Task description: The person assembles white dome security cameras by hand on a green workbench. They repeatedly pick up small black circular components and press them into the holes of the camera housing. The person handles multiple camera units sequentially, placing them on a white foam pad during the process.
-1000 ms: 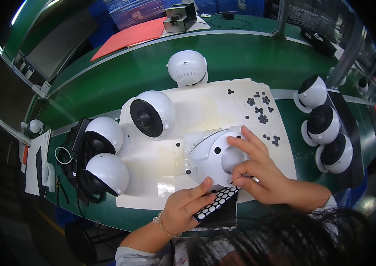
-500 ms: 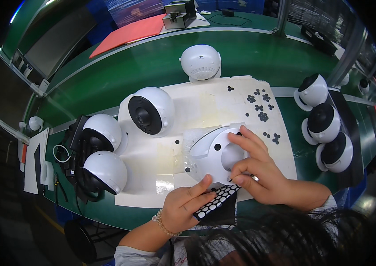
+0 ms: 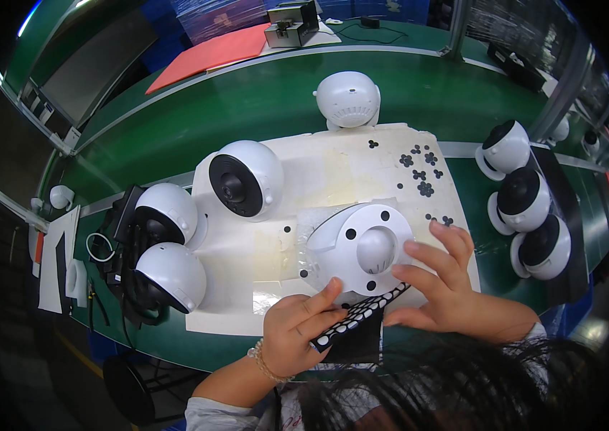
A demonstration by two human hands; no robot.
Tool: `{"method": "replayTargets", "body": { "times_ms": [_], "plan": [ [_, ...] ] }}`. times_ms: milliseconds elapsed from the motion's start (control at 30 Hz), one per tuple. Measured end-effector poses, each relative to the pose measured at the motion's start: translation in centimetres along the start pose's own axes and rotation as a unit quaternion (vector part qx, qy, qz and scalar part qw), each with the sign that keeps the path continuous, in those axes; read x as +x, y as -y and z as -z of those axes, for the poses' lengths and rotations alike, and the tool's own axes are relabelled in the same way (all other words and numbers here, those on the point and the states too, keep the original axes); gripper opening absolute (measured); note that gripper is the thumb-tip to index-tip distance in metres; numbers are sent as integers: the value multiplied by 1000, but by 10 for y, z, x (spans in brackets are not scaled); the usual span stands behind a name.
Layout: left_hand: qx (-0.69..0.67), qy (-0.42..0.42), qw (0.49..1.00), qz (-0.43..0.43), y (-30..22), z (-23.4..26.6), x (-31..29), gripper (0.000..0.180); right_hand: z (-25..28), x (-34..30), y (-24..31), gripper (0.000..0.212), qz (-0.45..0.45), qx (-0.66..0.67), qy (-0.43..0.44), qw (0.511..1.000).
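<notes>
A white dome security camera point(image 3: 342, 248) lies on clear bubble wrap in front of me, its round base turned up. Three black round pads point(image 3: 371, 286) sit on the base ring, around a central hole. My left hand point(image 3: 297, 327) grips a black sheet of round stickers point(image 3: 353, 317), much of it showing white circles; one fingertip is at the lower edge of the base. My right hand point(image 3: 444, 284) is spread just right of the base, holding nothing, its fingertips near the ring.
Beneath lies a worn cream board point(image 3: 275, 251), with loose black pads point(image 3: 426, 189) at its far right. Other white cameras stand left point(image 3: 247, 179) and right point(image 3: 526, 201). Another camera point(image 3: 348, 99) is on the green belt point(image 3: 232, 108) behind. Black cables point(image 3: 128, 287) are bunched at left.
My right hand has drawn back from the base and its fingers have spread. A third pad now shows on the ring where they were. The camera on the belt has shifted right.
</notes>
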State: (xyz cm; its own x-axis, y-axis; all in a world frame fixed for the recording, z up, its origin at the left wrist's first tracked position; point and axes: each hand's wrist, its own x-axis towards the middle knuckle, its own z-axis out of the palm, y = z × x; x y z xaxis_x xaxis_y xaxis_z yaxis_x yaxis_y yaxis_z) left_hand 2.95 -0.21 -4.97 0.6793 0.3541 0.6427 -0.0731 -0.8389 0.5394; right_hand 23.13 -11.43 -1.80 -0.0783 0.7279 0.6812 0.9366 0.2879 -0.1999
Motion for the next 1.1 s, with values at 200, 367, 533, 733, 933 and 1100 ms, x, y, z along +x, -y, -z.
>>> {"method": "replayTargets", "body": {
  "times_ms": [200, 367, 533, 733, 933, 1100],
  "plan": [
    [-38, 4, 999, 17, -2, 1, 2, 21, -10, 0, 2, 28, 106, 39, -25, 993],
    [-44, 5, 999, 12, 0, 1, 2, 21, -7, 0, 5, 22, 60, 70, 6, 996],
    [-28, -8, 999, 16, -1, -1, 1, 21, -5, -9, -5, 15, 142, 75, -52, 986],
    [4, -6, 1000, 3, 1, -1, 1, 22, 3, 1, -20, 10, -176, 246, 21, 953],
    [-3, 9, 1000, 23, 0, -1, 0, 23, 0, 1, -23, 9, -187, 271, 49, 943],
    [-9, 23, 999, 47, 2, -1, -3, 22, -1, -2, -24, 10, -155, 225, 34, 961]
  ]
}}
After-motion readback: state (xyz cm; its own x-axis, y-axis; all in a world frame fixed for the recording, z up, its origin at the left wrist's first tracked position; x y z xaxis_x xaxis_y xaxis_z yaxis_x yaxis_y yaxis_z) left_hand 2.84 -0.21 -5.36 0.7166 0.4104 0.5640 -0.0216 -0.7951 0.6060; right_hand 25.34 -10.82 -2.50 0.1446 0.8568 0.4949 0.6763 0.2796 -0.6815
